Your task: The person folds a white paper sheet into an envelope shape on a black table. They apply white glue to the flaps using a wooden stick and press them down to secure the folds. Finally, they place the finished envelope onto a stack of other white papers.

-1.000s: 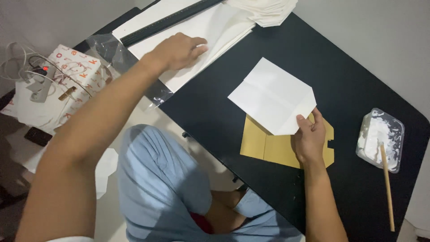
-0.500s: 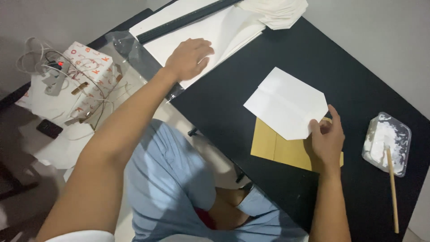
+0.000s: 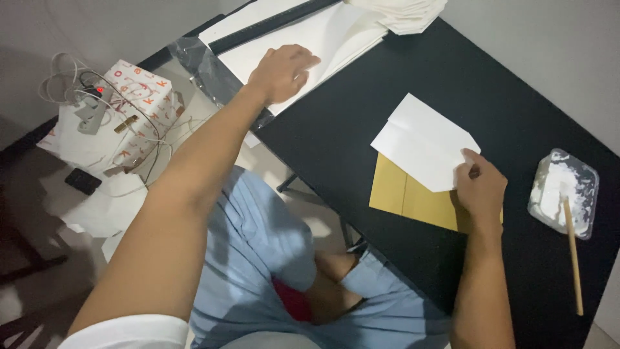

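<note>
White folded paper, smooth and creased, over a tan sheet.
I see my right hand (image 3: pixel 481 190) pinching the folded paper (image 3: pixel 423 142), pointed end toward the black tabletop's (image 3: pixel 336 142) right edge; left hand (image 3: pixel 284 71) lies flat, fingers spread, on white sheets (image 3: pixel 329 35).

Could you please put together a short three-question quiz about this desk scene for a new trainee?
1. True or false: the left hand rests flat on the stack of white sheets.
2. What lies directly under the folded white paper that the right hand pinches at its edge?
A. a yellow-brown paper
B. a black ruler
C. a blue cloth
3. Fill in: the wooden stick leans with one end in the clear plastic ____ of white paste.

Key
1. True.
2. A, the yellow-brown paper on the black table.
3. Tray.
</note>
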